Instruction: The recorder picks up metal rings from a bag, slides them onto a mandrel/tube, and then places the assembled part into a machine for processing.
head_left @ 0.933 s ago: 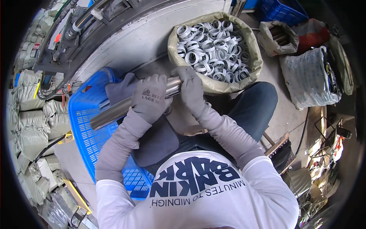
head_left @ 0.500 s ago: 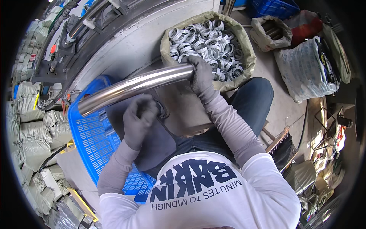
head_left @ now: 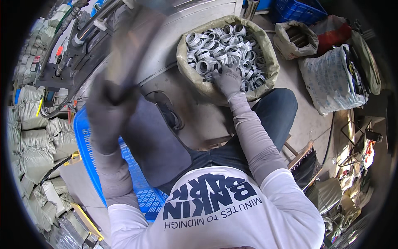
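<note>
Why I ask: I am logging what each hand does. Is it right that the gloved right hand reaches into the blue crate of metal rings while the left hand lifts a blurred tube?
Not quite. In the head view the right hand reaches into a woven sack of metal rings, not the blue crate, which sits at the person's left. The left hand does lift a blurred tube.

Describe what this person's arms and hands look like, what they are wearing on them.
Both hands wear grey fabric gloves: the left hand is blurred, the right hand shows plainly, with knit fingers. Both forearms are covered by snug grey sleeves that run from the gloves up to the loose white sleeves of a white shirt with dark lettering on it. No bare parts show on either arm.
</note>
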`<state>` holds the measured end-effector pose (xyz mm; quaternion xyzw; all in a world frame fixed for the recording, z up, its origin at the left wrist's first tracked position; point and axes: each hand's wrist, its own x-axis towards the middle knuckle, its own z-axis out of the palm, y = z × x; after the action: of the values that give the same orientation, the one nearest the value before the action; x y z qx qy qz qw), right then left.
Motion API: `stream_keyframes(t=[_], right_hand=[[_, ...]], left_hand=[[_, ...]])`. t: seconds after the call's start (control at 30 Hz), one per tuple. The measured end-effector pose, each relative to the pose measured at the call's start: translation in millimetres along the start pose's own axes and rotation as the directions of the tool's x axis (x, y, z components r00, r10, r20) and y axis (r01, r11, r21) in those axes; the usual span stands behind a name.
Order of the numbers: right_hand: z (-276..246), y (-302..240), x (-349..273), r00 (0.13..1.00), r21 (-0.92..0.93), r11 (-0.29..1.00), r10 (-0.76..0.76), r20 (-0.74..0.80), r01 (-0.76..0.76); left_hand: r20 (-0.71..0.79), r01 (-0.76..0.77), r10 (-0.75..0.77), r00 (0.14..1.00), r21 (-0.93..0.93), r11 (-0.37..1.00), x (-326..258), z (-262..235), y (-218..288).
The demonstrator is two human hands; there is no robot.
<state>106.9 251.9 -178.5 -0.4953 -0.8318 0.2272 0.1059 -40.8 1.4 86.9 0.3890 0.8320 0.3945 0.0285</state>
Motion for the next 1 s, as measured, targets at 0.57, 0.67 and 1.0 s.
stream_keyframes(t=[0.57,0.67,1.0], right_hand=[[-88.5,-19.0,-8.7,0.870,0.815,-0.420,-0.453,0.192,-0.399],[-89.7,-24.4,-12.1,0.851,0.798,-0.434,-0.494,0.177,-0.418],[-61.2,-48.1,-24.8,0.624,0.504,0.388,-0.615,-0.481,0.771]], left_hand=[[0.265,-0.319,0.217,0.940,0.454,0.832,-33.4,53.5,-58.5],[0.270,-0.317,0.210,0.940,0.454,0.833,-33.5,53.0,-58.8],[0.297,-0.341,0.221,0.929,0.453,0.824,-33.2,61.2,-52.9]])
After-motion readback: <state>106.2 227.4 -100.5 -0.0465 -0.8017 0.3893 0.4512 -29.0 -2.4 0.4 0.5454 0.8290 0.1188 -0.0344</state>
